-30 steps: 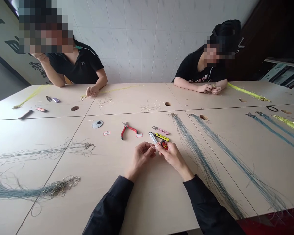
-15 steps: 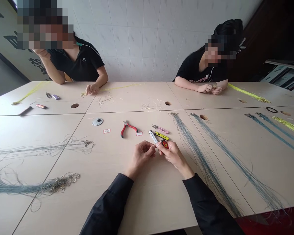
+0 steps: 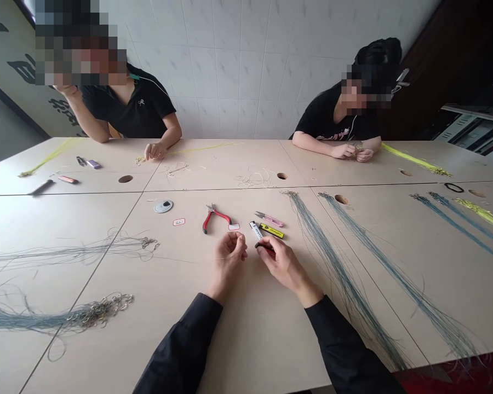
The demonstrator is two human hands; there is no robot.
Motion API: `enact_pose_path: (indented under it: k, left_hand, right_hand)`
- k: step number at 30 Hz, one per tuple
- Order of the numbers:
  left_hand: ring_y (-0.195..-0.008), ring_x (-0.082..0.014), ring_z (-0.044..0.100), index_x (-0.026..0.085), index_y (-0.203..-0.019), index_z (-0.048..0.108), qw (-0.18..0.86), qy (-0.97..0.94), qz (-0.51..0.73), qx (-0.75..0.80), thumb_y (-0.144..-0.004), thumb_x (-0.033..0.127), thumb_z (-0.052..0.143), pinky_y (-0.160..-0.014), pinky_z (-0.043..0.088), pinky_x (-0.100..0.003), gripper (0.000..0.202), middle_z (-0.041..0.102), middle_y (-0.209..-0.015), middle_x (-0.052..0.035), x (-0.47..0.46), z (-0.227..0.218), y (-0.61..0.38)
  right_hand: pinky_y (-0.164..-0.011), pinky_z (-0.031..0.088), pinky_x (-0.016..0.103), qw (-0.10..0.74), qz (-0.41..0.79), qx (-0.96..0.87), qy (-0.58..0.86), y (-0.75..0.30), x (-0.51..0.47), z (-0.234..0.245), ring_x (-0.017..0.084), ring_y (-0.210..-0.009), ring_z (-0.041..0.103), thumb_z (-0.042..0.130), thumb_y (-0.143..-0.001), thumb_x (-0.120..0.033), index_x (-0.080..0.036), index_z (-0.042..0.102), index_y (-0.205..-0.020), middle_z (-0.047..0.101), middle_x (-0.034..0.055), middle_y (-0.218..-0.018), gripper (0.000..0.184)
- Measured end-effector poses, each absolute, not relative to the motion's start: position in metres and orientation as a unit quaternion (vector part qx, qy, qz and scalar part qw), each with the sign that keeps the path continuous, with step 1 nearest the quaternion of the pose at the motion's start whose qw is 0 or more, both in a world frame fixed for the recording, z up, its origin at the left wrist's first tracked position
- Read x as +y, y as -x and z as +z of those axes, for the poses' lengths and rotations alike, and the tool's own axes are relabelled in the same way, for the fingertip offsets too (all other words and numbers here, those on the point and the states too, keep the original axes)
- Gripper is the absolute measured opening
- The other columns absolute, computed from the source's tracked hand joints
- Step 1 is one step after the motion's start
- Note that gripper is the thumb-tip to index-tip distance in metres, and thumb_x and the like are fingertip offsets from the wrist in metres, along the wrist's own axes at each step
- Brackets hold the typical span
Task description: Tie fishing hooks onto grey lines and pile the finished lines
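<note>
My left hand [image 3: 229,258] is closed in a pinch, palm turned up. A thin thread [image 3: 181,260] trails leftward from it across the table; its tip at the fingers is too small to make out. My right hand [image 3: 285,265] is closed around a red and black lighter [image 3: 267,249], apart from the left. Just beyond the right fingers lie a white lighter [image 3: 255,230] and a yellow lighter [image 3: 271,230]. Pink-handled thread snips [image 3: 270,219] rest behind these. Red-handled pliers [image 3: 216,216] lie spread beyond my left hand.
Bundles of blue-grey threads with metal hooks lie left [image 3: 98,311] and right [image 3: 337,257]. A round grey disc [image 3: 163,206] and small paper labels [image 3: 179,222] sit farther back. Two people in black shirts sit across the table [image 3: 246,328], which has several round holes [image 3: 342,200].
My hands have moved apart, the left one slightly left with the thread. The lighter in my right hand has been turned and lowered toward the table.
</note>
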State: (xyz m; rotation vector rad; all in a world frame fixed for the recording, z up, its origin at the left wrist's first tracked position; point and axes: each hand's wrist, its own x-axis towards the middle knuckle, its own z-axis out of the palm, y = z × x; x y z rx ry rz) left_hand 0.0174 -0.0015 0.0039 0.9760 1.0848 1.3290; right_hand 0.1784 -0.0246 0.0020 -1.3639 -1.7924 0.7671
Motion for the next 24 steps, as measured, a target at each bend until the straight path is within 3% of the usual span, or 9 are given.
enact_pose_path:
  k: [3, 9, 13, 16, 20, 24]
  left_hand:
    - [-0.046, -0.0059, 0.048, 0.016, -0.081, 0.056, 0.541, -0.403, 0.573, 0.465, -0.076, 0.058, 0.073, -0.046, 0.040, -0.017, 0.046, 0.054, -0.059, 0.0046, 0.002, 0.004, -0.013]
    - [-0.045, -0.0065, 0.047, 0.016, -0.079, 0.053, 0.558, -0.399, 0.568, 0.455, -0.076, 0.060, 0.072, -0.044, 0.038, -0.018, 0.048, 0.053, -0.057, 0.0051, 0.001, 0.004, -0.015]
    - [-0.045, -0.0067, 0.046, 0.017, -0.079, 0.053, 0.569, -0.408, 0.558, 0.445, -0.077, 0.059, 0.072, -0.045, 0.037, -0.018, 0.047, 0.052, -0.055, 0.0053, 0.000, 0.003, -0.016]
    - [-0.045, -0.0066, 0.045, 0.017, -0.078, 0.053, 0.572, -0.410, 0.555, 0.444, -0.078, 0.060, 0.071, -0.045, 0.035, -0.018, 0.047, 0.052, -0.053, 0.0051, 0.001, 0.001, -0.016]
    - [-0.045, -0.0065, 0.045, 0.017, -0.077, 0.052, 0.584, -0.399, 0.549, 0.445, -0.077, 0.061, 0.072, -0.046, 0.035, -0.018, 0.048, 0.052, -0.054, 0.0050, 0.002, 0.000, -0.016]
    - [-0.047, -0.0068, 0.046, 0.017, -0.079, 0.054, 0.591, -0.400, 0.550, 0.434, -0.078, 0.058, 0.072, -0.046, 0.034, -0.018, 0.045, 0.051, -0.055, 0.0049, 0.001, 0.002, -0.017]
  right_hand:
    - [-0.088, 0.050, 0.036, 0.366, 0.242, -0.745, 0.502, -0.169, -0.023, -0.001, 0.023, -0.100, 0.061, 0.055, -0.095, -0.031, -0.021, 0.064, -0.097, 0.064, 0.0086, -0.100, 0.015]
    - [-0.088, 0.051, 0.042, 0.370, 0.113, -0.702, 0.598, -0.169, -0.008, -0.008, 0.027, -0.099, 0.061, 0.052, -0.097, -0.034, -0.019, 0.067, -0.102, 0.064, 0.0124, -0.104, 0.022]
    - [-0.091, 0.049, 0.047, 0.341, 0.072, -0.681, 0.644, -0.173, 0.002, -0.016, 0.031, -0.104, 0.060, 0.061, -0.090, -0.031, -0.018, 0.068, -0.098, 0.065, 0.0136, -0.108, 0.016]
    - [-0.089, 0.050, 0.048, 0.343, 0.081, -0.686, 0.637, -0.174, 0.005, -0.020, 0.030, -0.101, 0.061, 0.061, -0.088, -0.028, -0.018, 0.066, -0.094, 0.066, 0.0135, -0.106, 0.012]
    - [-0.088, 0.049, 0.047, 0.407, 0.115, -0.659, 0.622, -0.173, 0.002, -0.020, 0.028, -0.095, 0.062, 0.053, -0.092, -0.031, -0.018, 0.059, -0.096, 0.066, 0.0137, -0.100, 0.014]
    - [-0.081, 0.051, 0.039, 0.497, 0.259, -0.590, 0.581, -0.173, -0.006, -0.006, 0.023, -0.090, 0.061, 0.050, -0.096, -0.043, -0.018, 0.054, -0.111, 0.065, 0.0114, -0.101, 0.029]
